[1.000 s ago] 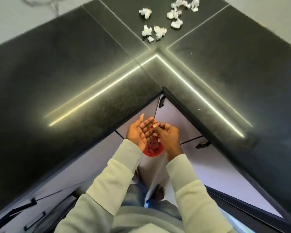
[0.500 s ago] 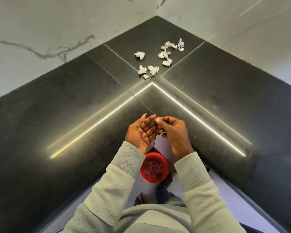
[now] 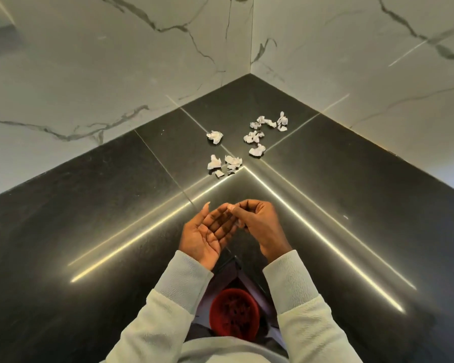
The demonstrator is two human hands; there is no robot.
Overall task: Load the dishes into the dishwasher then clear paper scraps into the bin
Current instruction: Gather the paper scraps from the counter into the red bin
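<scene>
At the back corner of the black polished stone countertop point(image 3: 89, 205) lie the white crumpled paper scraps point(image 3: 253, 137) (probably featherlight, soft and easily scattered), best pinched or swept into a cupped palm. Over the countertop's front, the left hand point(image 3: 207, 231) lies spread palm-up. The right hand point(image 3: 260, 224) draws its fingertips together; whether they hold anything cannot be told.

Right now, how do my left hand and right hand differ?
The left hand is palm up; the right hand shows its back. The left hand's fingers are relaxed and cupped; the right hand's curl toward its thumb. Both are held over the counter's near corner, fingertips almost meeting, short of the scraps.
</scene>
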